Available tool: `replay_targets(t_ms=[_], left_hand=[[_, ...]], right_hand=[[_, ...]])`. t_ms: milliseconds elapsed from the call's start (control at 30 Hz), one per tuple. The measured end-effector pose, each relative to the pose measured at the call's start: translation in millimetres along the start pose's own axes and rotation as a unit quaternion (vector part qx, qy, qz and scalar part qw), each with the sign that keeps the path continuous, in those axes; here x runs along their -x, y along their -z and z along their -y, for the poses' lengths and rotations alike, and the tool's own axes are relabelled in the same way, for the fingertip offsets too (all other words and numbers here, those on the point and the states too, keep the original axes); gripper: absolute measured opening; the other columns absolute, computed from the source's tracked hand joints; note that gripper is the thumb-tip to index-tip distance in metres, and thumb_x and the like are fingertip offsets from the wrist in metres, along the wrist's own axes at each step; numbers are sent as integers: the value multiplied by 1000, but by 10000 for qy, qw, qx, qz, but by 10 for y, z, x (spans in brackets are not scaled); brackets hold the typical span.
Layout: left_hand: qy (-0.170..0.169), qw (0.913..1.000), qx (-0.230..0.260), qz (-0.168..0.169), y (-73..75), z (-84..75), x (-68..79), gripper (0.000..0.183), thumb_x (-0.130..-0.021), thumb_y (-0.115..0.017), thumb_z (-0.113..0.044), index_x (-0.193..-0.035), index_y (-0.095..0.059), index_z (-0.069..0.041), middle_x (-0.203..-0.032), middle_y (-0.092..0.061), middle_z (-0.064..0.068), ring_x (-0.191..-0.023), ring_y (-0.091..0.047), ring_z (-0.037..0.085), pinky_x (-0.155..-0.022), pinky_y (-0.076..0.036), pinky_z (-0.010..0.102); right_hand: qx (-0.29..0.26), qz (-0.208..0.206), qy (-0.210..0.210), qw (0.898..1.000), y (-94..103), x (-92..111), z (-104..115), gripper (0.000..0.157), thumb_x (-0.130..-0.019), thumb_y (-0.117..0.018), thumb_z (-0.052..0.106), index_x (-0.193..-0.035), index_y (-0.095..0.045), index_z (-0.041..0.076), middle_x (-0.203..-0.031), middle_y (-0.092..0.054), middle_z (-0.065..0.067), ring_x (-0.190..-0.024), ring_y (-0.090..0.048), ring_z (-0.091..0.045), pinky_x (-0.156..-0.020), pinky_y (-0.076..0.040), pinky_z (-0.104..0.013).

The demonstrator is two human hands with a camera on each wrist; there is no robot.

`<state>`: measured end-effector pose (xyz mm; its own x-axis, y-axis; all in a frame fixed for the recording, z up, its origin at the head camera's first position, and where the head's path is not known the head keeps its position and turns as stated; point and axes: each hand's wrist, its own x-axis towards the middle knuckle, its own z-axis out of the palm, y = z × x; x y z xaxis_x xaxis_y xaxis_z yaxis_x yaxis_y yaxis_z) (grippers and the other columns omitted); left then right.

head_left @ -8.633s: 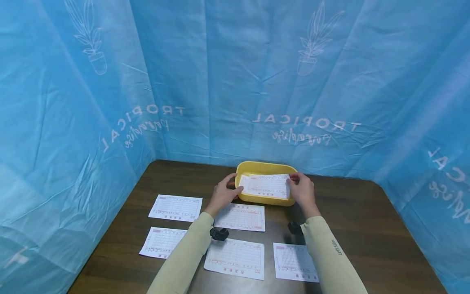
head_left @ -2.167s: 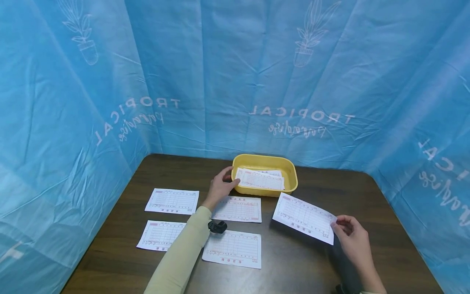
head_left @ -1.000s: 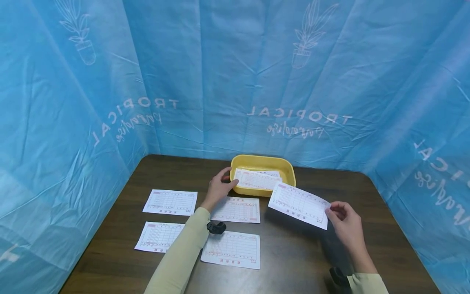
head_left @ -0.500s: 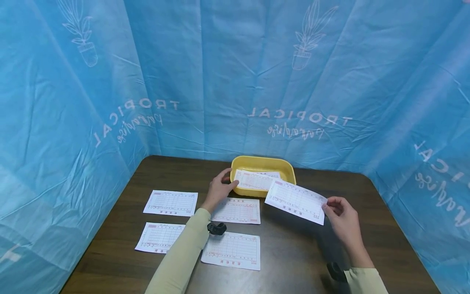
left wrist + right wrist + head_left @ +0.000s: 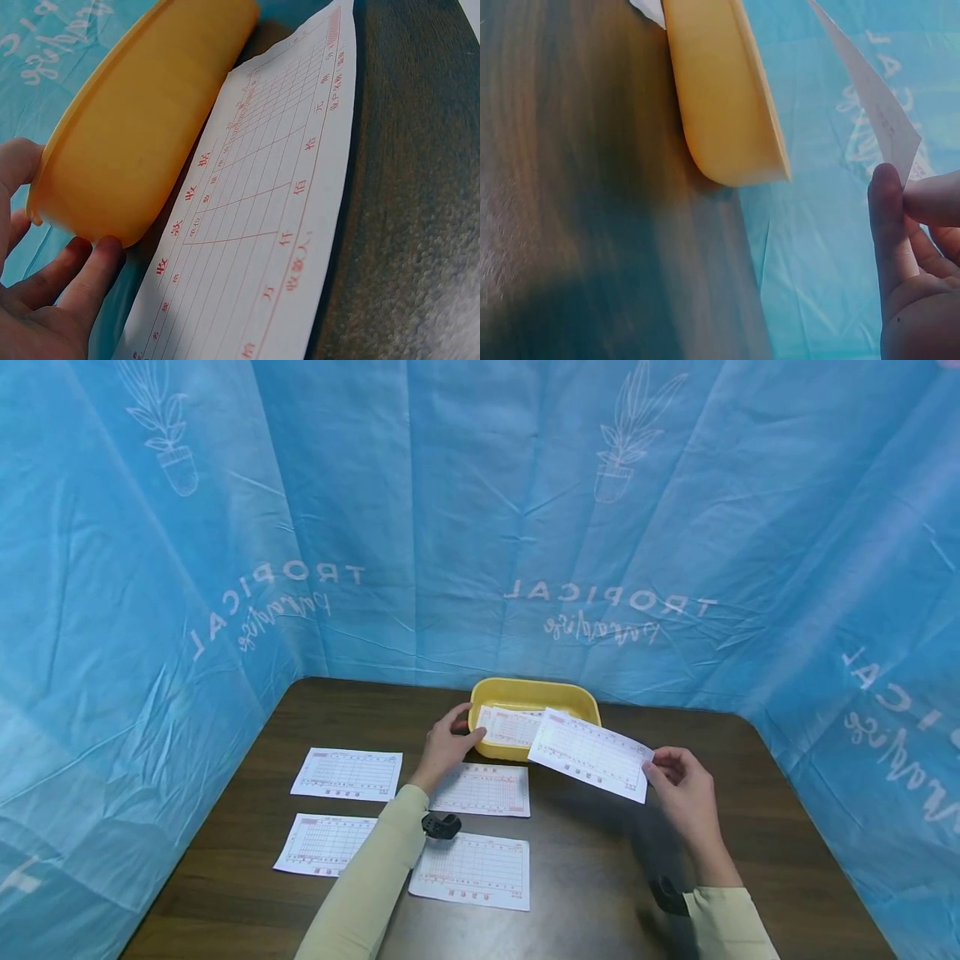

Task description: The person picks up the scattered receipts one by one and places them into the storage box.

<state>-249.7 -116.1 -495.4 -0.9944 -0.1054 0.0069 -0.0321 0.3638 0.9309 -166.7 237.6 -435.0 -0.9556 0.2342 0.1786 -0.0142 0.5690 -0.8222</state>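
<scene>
A printed receipt slip is pinched at its right end between the thumb and fingers of my right hand. The slip slants in the air, its left end overlapping the front right of the yellow plastic bin in the head view. Seen from the right wrist, the slip stands above the level of the bin. My left hand grips the bin's left end, thumb at the rim and fingers against the outside. A few receipt slips lie inside the bin, partly covered by the held one.
On the dark wooden table, two receipts lie in a left column. Another receipt lies just in front of the bin, and one more nearer the front, both beside my left forearm. Blue printed curtains surround the table's back and sides.
The receipt that lay at the front right of the table is now in my right hand, which has carried it leftward and up to the bin. My left hand stays at the bin.
</scene>
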Motion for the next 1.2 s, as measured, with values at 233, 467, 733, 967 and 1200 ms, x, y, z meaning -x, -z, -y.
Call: replay_targets(t_ms=[233, 467, 733, 967, 1200], left_hand=[[-16, 10000, 29, 29, 11, 18, -7, 58, -85, -73, -39, -138, -51, -29, -127, -58, 6, -115, -54, 23, -92, -47, 41], [16, 10000, -15, 31, 19, 15, -12, 57, -85, -72, -40, -137, -51, -30, -126, -58, 4, -114, -55, 22, -92, -47, 41], [-6, 10000, 33, 32, 5, 24, -8, 58, -84, -73, -39, -138, -52, -30, -125, -59, 7, -115, -55, 25, -90, -48, 42], [-57, 9998, 107, 137, 5, 24, 1, 59, -84, -73, -41, -138, -51, -31, -126, -58, 6, -115, -54, 23, -88, -48, 41], [-75, 9998, 128, 112, 30, 17, 2, 59, -85, -72, -41, -139, -51, -30, -127, -58, 6, -116, -54, 23, -89, -49, 40]], right_hand=[[-19, -1, -120, 9999, -50, -68, 47, 31, -95, -62, 22, -119, -55, 4, -116, -58, -13, -99, -58, -24, -80, -49, -19], [-109, 5, -181, 9998, -80, -121, 75, 31, -95, -62, 23, -119, -55, 4, -116, -58, -13, -99, -57, -24, -80, -49, -23], [-100, -47, -86, 9999, -151, -144, 25, 29, -95, -61, 19, -118, -56, 3, -113, -59, -14, -96, -58, -24, -73, -47, -16], [-243, -70, -147, 9996, -178, -159, 25, 29, -95, -62, 19, -118, -56, 3, -114, -59, -14, -97, -59, -24, -75, -47, -15], [-291, 54, -183, 9994, -214, -205, 58, 29, -96, -60, 21, -118, -55, 4, -116, -58, -14, -98, -58, -25, -76, -48, -18]])
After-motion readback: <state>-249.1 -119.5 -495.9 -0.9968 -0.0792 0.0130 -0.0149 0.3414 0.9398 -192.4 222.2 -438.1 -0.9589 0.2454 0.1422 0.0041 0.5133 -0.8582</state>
